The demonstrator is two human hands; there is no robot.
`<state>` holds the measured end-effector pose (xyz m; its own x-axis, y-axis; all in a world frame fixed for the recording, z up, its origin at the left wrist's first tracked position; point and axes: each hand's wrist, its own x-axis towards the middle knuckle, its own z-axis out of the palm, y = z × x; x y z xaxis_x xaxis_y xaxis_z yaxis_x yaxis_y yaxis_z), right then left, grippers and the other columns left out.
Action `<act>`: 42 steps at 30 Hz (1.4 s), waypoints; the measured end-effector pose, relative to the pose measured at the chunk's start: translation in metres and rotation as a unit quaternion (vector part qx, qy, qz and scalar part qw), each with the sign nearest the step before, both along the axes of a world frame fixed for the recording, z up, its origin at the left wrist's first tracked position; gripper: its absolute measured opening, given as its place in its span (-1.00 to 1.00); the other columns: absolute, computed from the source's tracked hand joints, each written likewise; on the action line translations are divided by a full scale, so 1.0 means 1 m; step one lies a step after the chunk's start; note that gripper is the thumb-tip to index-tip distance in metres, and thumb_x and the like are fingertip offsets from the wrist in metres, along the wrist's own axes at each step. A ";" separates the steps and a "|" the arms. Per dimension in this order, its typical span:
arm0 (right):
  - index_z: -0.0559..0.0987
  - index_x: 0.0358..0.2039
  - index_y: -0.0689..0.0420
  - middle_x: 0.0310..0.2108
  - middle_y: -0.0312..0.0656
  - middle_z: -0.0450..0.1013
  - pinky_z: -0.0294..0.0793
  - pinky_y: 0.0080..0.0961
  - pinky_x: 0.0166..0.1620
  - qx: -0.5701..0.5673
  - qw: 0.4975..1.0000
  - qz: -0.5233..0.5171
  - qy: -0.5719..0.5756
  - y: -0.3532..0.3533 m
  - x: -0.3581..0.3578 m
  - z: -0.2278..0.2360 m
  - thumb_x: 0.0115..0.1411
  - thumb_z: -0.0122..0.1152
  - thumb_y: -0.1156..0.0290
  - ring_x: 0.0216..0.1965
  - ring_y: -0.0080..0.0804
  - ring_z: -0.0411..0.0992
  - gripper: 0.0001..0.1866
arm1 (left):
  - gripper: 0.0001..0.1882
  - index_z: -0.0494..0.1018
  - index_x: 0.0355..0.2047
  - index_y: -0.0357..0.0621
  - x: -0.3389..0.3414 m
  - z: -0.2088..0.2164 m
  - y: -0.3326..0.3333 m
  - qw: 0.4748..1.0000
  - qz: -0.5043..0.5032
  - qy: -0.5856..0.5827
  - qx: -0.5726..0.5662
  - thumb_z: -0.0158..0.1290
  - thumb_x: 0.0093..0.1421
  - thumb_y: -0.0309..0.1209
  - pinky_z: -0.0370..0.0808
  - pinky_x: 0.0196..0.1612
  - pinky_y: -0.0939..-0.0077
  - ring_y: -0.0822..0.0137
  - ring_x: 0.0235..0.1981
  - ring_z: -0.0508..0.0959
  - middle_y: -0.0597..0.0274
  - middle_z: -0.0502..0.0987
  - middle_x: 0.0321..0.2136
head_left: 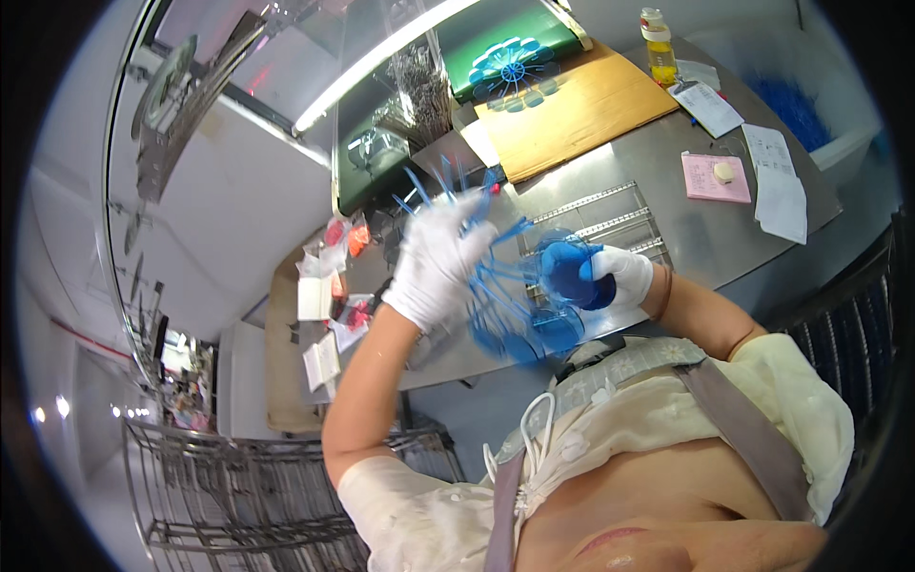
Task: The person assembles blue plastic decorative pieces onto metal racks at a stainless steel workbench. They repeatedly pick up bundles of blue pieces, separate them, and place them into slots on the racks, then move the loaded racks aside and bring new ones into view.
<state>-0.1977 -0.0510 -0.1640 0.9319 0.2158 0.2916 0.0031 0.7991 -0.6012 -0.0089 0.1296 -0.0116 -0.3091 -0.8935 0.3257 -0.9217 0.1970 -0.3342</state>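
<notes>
Both my hands wear white gloves. My left hand (pixel 440 253), blurred by motion, is closed around a spray of thin blue plastic strips (pixel 496 286). Some strips stick up past its fingers; others fan down to the right and end in translucent blue round discs (pixel 519 338). At the right of these, my right hand (pixel 624 274) pinches darker blue round discs (pixel 579 272) that overlap one another. Whether these discs join the strips in my left hand is hard to make out. Both hands are above the steel table (pixel 610 162).
A blue flower-like spoked wheel (pixel 513 71) lies on the green belt (pixel 477 33), beside a brown cardboard sheet (pixel 572 110). A metal slotted rack (pixel 600 219) is near my right hand. Further right are a yellow bottle (pixel 660 48), papers (pixel 777 181) and a pink pad (pixel 715 178).
</notes>
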 end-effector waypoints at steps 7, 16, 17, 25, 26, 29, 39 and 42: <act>0.31 0.32 0.29 0.03 0.12 0.50 0.73 -0.16 -0.09 0.031 0.987 0.137 0.084 0.019 -0.005 -0.043 0.31 0.29 0.05 0.00 0.02 0.59 -0.24 | -0.68 0.39 -0.10 0.42 -0.002 0.002 -0.044 0.942 -0.195 -0.271 -0.024 0.14 0.16 -0.31 0.50 0.21 0.29 0.26 0.21 0.47 0.52 0.41 0.28; 0.59 -0.19 0.10 -0.17 -0.02 0.49 0.53 -0.20 -0.08 -0.760 0.547 -0.266 -0.230 0.016 -0.029 0.022 -0.04 0.51 0.31 -0.10 -0.04 0.50 -0.60 | -0.72 0.38 -0.19 0.28 -0.006 -0.027 -0.059 0.964 -0.220 -0.148 -0.018 0.16 0.09 -0.33 0.52 0.06 0.27 0.20 0.12 0.50 0.33 0.45 0.17; 0.59 -0.19 0.09 -0.16 -0.06 0.48 0.51 -0.18 -0.05 -0.759 0.534 -0.245 -0.281 0.013 -0.036 0.027 -0.08 0.52 0.31 -0.07 -0.03 0.48 -0.58 | -0.65 0.39 -0.15 0.29 -0.001 -0.019 -0.056 0.976 -0.198 -0.083 -0.047 0.19 0.05 -0.34 0.57 -0.05 0.30 0.19 0.01 0.57 0.26 0.50 0.09; 0.47 0.19 0.21 0.01 -0.04 0.54 0.56 -0.32 0.11 -0.010 0.989 0.116 0.090 0.040 -0.020 -0.013 0.21 0.37 0.11 -0.01 -0.24 0.56 -0.36 | -0.67 0.53 -0.03 0.26 -0.047 -0.024 -0.068 0.977 -0.204 -0.063 -0.032 0.18 0.16 -0.29 0.56 0.15 0.24 0.19 0.14 0.50 0.37 0.44 0.19; 0.53 0.12 0.21 -0.01 -0.05 0.54 0.56 -0.31 0.11 -0.068 0.985 0.134 0.090 0.039 -0.016 -0.013 0.19 0.41 0.15 -0.03 -0.25 0.57 -0.43 | -0.63 0.54 -0.01 0.24 -0.048 -0.028 -0.070 0.973 -0.187 -0.125 0.042 0.19 0.15 -0.34 0.53 0.18 0.23 0.17 0.16 0.49 0.33 0.43 0.21; 0.60 0.01 0.13 -0.06 -0.13 0.55 0.54 -0.32 0.02 -0.508 0.860 -0.050 -0.012 0.028 -0.017 -0.001 0.17 0.46 0.16 -0.03 -0.23 0.55 -0.53 | -0.56 0.55 0.01 0.18 -0.032 -0.036 -0.066 0.975 -0.112 -0.107 0.158 0.24 0.08 -0.44 0.50 0.21 0.19 0.12 0.20 0.48 0.25 0.41 0.26; 0.48 0.22 0.26 0.06 -0.09 0.54 0.57 -0.33 0.09 -0.055 0.990 0.093 0.087 0.030 -0.022 0.005 0.32 0.30 0.23 0.00 -0.31 0.57 -0.45 | -0.95 0.53 -0.38 0.14 -0.057 -0.021 -0.053 0.987 -0.134 0.038 -0.077 0.15 0.13 -0.30 0.57 -0.22 0.30 0.21 0.03 0.52 0.25 0.47 0.01; 0.58 0.06 0.18 -0.01 -0.11 0.57 0.53 -0.37 0.09 -0.321 0.944 0.076 -0.016 0.035 -0.014 0.009 0.29 0.33 0.34 -0.03 -0.29 0.57 -0.64 | -0.73 0.56 -0.20 0.09 -0.072 -0.022 -0.063 0.990 -0.060 -0.106 0.076 0.25 0.07 -0.26 0.55 -0.09 0.29 0.22 -0.03 0.56 0.21 0.51 -0.13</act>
<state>-0.2121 -0.0164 -0.1552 0.8686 0.4885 0.0825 -0.0558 0.2619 -0.9635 -0.0805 0.0667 -0.0338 -0.4634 -0.8796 0.1079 -0.8012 0.3637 -0.4752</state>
